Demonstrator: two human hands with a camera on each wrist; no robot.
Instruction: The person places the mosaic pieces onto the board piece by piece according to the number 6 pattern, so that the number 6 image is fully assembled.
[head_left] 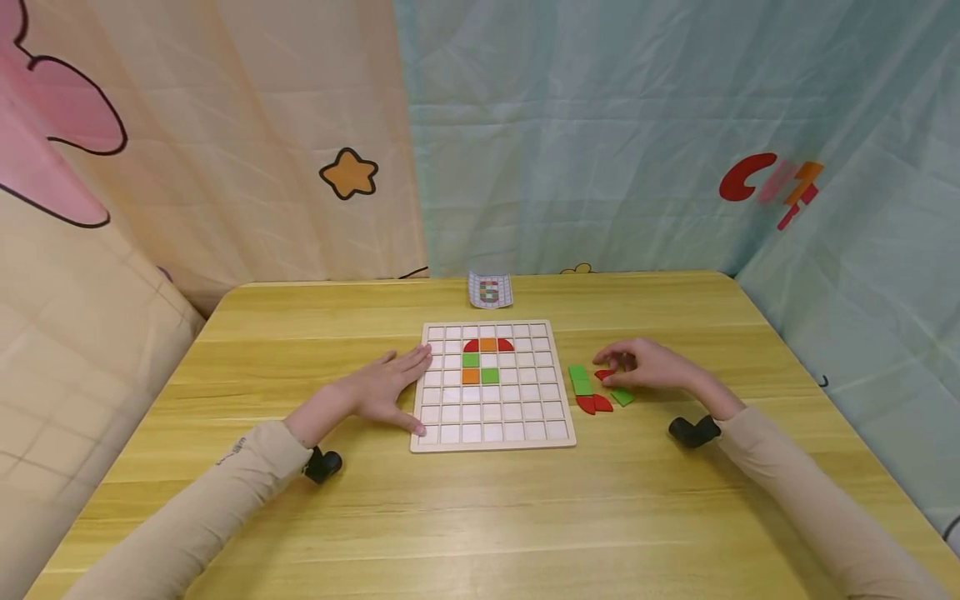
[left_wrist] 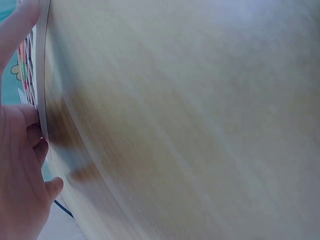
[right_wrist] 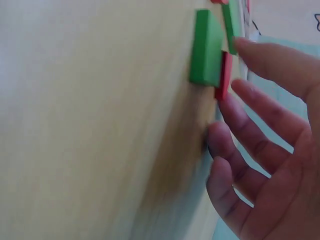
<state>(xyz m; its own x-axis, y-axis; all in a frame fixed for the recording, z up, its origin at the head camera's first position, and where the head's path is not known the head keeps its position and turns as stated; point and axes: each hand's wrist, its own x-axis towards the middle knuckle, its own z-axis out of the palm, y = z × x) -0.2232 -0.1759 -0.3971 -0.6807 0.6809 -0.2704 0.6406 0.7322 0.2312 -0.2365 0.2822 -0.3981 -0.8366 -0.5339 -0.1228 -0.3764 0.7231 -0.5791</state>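
Note:
My left hand (head_left: 386,387) lies spread along the left edge of a white gridded board (head_left: 491,433), its fingertips and thumb resting on the rim. On the board, red quarter-circle tiles (head_left: 506,345), orange square tiles (head_left: 470,377) and green square tiles (head_left: 490,376) form a shape in the upper middle. Over the loose tiles at the right, my right hand (head_left: 648,364) has loosely bent fingers, with thumb and fingertips around a red tile (head_left: 603,375). In the right wrist view that red tile (right_wrist: 223,75) is beside a green tile (right_wrist: 205,47); firm contact cannot be made out.
Two green squares (head_left: 580,381), red quarter-circles (head_left: 602,403) and another green tile (head_left: 622,397) lie right of the board. Behind the board is a small pattern card (head_left: 490,291). Curtains (head_left: 600,125) hang beyond the wooden table (head_left: 480,517).

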